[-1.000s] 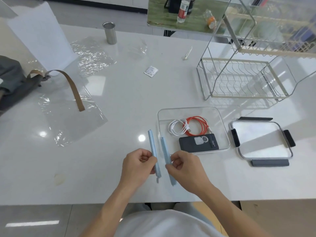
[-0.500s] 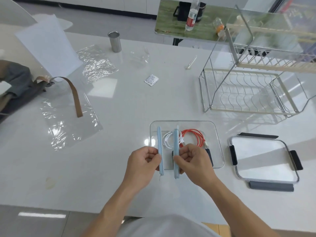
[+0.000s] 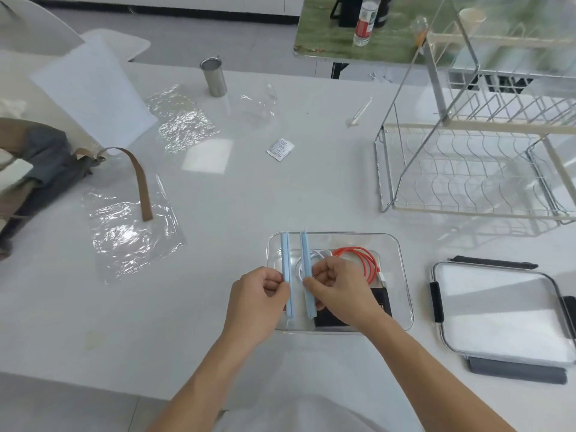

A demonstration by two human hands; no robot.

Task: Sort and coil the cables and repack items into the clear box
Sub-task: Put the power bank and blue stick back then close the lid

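- Grip: left hand (image 3: 258, 299) pinches one blue strip (image 3: 286, 269), right hand (image 3: 338, 288) the other (image 3: 307, 272), over the clear box (image 3: 402, 275) on the counter (image 3: 233, 198).
- Risk: a released strip could disturb the coiled cables (image 3: 358, 260).

Single head-worn wide-angle view, looking forward and steeply down across a white table (image 3: 280, 194) from its near edge. Both forearms enter from the bottom of frame, close to the lens; the wire rack (image 3: 473, 169) sits farther off, upper right. Straight edges bow near the borders.
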